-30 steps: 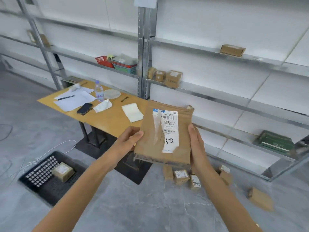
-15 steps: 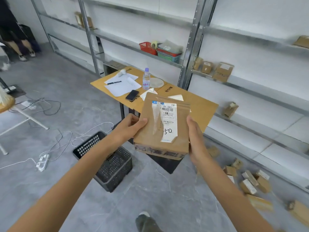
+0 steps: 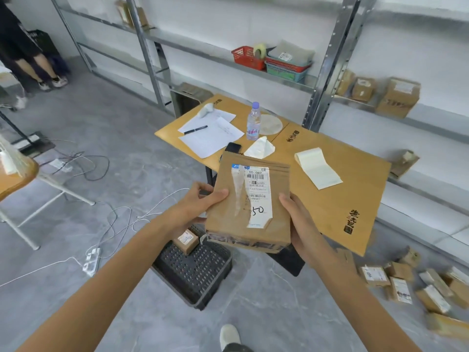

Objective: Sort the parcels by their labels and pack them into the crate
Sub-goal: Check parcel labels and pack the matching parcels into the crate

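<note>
While the labelled parcel [image 3: 250,204] sits mid-frame, I see the left hand [image 3: 195,207] clasping its nine-o'clock edge, the right hand [image 3: 302,224] its three-o'clock edge; the black crate [image 3: 200,273] lies at seven o'clock, holding one small box [image 3: 186,240].

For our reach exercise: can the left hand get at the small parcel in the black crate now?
Probably not yet: the left hand grips the large parcel; the small parcel lies in the crate on the floor below.

The brown parcel [image 3: 248,199] is hiding the far end of the black crate [image 3: 195,273] and the right hand's [image 3: 302,224] fingers; floor parcels [image 3: 431,298] are blurring toward the right edge.
</note>
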{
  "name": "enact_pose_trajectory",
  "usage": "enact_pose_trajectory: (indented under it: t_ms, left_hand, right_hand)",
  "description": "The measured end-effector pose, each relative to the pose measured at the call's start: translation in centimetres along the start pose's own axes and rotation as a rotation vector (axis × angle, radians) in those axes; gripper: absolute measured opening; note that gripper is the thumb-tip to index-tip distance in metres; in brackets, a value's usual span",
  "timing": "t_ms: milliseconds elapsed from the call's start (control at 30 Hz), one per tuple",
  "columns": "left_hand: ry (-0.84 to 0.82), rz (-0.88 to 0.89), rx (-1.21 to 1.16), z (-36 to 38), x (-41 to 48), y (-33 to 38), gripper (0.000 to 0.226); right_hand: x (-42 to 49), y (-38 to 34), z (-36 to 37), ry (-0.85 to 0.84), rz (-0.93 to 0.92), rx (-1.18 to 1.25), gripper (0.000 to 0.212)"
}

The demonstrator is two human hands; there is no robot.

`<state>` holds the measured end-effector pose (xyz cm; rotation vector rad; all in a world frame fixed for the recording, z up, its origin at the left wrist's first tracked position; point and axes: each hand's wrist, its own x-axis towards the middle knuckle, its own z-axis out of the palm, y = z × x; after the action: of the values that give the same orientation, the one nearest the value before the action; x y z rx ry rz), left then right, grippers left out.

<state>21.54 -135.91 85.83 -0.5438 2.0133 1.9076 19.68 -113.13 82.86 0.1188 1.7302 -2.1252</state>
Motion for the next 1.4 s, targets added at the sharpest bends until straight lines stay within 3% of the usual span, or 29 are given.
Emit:
enact_pose_trajectory:
  t_ms: [133,367,667,867,967,1067,1167,1233,1400]
  left_hand:
    - [-0.061,-0.012,0.001,-5.1,2.9,1.2,0.068]
    - [-0.072,0.015,-0.020,-13.1,9.7,2.5,0.058]
    - [-0.278,0.022,0.116,-24.2,14.9,2.5,0.078]
    - [-0.391,-0.058,0.016,-29.6,17.6,2.8,0.071]
    - [-0.447,-0.103,-0.004,-30.0,18.2,1.3,0.061]
    - [-0.394,-0.133,-0.084,-29.4,18.3,-1.1,0.054]
    - [-0.371,-0.180,-0.123,-29.0,18.2,-3.7,0.065]
    - [-0.374,-0.197,-0.077,-29.5,18.6,-5.3,0.063]
    - [-0.354,-0.171,0.273,-32.7,21.6,-8.9,0.025]
  right_hand:
    - [3.5,-0.3,3.7,-0.027,-0.007,-0.004,0.055]
    - [7.7,2.6,10.1,0.035,0.017,-0.012,0.075]
    - [11.2,6.0,22.4,0.291,-0.062,0.163,0.056]
    - [11.2,7.3,25.4,0.269,-0.049,0.100,0.062]
    - [11.5,8.0,25.7,0.413,-0.069,0.173,0.059]
    - [11.9,10.0,25.8,0.488,-0.001,0.232,0.063]
    - [12.2,12.6,26.9,0.406,0.094,0.267,0.064]
    - [12.7,14.1,27.5,0.396,0.123,0.295,0.064]
    - [15.0,17.0,28.5,0.475,0.166,0.239,0.062]
